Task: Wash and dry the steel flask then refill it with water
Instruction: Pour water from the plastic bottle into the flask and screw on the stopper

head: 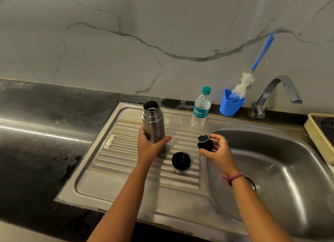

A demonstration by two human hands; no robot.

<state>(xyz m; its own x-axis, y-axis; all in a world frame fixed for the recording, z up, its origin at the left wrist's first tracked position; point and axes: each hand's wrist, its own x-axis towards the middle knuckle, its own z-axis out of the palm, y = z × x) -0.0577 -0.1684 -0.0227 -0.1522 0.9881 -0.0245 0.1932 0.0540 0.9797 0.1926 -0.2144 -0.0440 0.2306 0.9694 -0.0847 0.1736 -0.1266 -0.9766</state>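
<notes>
1. Flask (154, 123) of steel stands upright and uncapped on the ribbed draining board (126, 162), left of the sink bowl (282, 162).
2. Left hand (151, 144) grips the flask's lower body, thumb in front.
3. Right hand (217, 149) holds the black stopper (205, 142) between thumb and fingers, just above the board's right edge.
4. Cup lid (181, 162) sits mouth-up on the board between the hands.
5. Behind stand a plastic water bottle (201, 109), a blue holder (231, 102) with a bottle brush (243, 86), and the tap (278, 93).
6. Black counter (45, 133) surrounds the sink.
</notes>
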